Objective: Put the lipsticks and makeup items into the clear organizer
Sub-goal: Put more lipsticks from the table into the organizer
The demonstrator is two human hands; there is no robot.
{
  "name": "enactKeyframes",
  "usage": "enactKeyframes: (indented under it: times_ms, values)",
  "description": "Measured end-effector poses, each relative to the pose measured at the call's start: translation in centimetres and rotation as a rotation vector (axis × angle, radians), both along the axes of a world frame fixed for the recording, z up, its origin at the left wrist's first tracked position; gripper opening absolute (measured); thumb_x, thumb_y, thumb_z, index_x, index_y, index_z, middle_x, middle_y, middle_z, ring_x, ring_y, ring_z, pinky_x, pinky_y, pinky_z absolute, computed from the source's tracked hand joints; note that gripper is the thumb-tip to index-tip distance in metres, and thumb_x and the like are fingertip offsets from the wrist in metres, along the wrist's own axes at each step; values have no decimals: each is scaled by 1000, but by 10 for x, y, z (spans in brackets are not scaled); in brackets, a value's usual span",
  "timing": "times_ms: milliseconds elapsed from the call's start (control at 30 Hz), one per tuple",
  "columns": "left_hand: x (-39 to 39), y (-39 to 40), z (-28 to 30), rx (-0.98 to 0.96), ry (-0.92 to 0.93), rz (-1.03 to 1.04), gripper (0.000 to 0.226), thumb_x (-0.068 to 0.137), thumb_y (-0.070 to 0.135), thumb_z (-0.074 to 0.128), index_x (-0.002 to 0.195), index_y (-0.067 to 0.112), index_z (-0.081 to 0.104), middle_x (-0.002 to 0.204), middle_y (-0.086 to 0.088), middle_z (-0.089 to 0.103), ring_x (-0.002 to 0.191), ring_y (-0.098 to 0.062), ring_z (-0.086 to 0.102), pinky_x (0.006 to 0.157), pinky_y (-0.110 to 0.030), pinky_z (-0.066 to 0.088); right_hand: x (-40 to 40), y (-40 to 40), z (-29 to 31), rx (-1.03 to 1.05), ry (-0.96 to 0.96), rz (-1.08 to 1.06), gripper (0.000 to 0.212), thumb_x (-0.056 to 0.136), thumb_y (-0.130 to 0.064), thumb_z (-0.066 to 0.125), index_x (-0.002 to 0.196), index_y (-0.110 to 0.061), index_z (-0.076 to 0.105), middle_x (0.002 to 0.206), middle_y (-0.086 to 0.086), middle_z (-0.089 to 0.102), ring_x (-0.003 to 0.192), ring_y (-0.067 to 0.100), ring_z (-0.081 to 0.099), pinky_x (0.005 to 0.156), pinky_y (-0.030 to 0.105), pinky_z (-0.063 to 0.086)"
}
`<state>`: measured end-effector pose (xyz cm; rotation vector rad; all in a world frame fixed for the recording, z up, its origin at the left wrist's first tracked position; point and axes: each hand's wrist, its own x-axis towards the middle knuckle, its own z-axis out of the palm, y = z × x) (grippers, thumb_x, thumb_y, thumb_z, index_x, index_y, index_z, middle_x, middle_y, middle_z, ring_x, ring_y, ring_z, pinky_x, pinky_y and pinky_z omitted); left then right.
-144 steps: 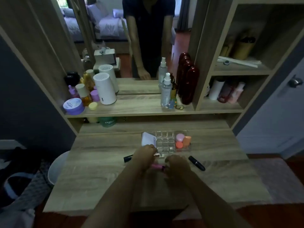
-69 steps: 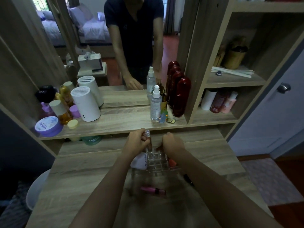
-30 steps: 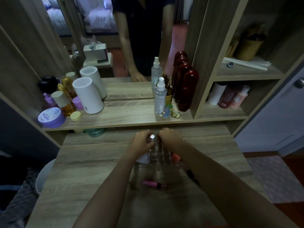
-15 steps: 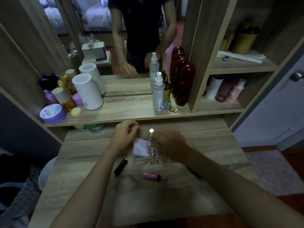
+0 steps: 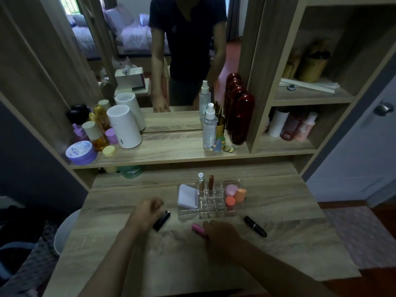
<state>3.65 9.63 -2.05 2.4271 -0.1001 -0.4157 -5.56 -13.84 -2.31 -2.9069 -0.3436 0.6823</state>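
Note:
The clear organizer stands at the back middle of the wooden desk. It holds a white compact on the left, two upright tubes at the back, and pink and orange sponges on the right. My left hand curls around a black lipstick lying left of the organizer. My right hand closes over a pink lip gloss lying in front of it. A second black lipstick lies alone on the desk to the right.
The shelf above the desk carries a white cylinder, a spray bottle, dark red bottles and a purple jar. Behind it is a mirror. More bottles stand in the right cubby. A white bin sits left of the desk.
Both hands left the organizer and dropped to the desk. The left hand now covers the black lipstick, the right the pink lip gloss. Two tubes stand in the organizer.

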Motion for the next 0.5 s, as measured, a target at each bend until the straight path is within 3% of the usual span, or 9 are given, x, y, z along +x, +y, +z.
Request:
enactKeyframes:
  times_ms: [100, 233, 367, 500]
  values:
    - [-8, -4, -9, 105, 24, -17, 40, 73, 23, 74, 110, 14, 60, 102, -8, 68, 94, -23, 64, 80, -30, 48, -2, -7, -4, 25, 33, -90, 41, 86, -22, 64, 122, -8, 50, 123, 16, 58, 111, 33, 59, 91, 39, 47]
    - [-13, -9, -14, 120, -3, -58, 26, 69, 14, 72, 89, 15, 55, 100, -13, 66, 92, -26, 61, 77, -34, 48, -3, -18, 16, 191, -67, -241, 40, 91, -45, 54, 100, -7, 63, 93, 11, 66, 82, 25, 64, 65, 27, 47]
    - [-14, -10, -15, 118, -23, -80, 27, 68, 9, 70, 81, 20, 49, 96, -15, 64, 93, -30, 58, 76, -34, 46, 19, -49, 58, 334, -308, -363, 20, 96, -17, 50, 87, -15, 67, 102, 10, 68, 79, 14, 63, 67, 21, 54]
    - [-18, -11, -18, 138, -37, -68, 24, 70, 9, 65, 81, 20, 48, 94, -14, 63, 91, -30, 58, 73, -34, 46, 48, -74, 88, 158, -502, -381, 18, 92, -18, 59, 106, -12, 66, 109, 4, 55, 91, 20, 61, 78, 32, 52]
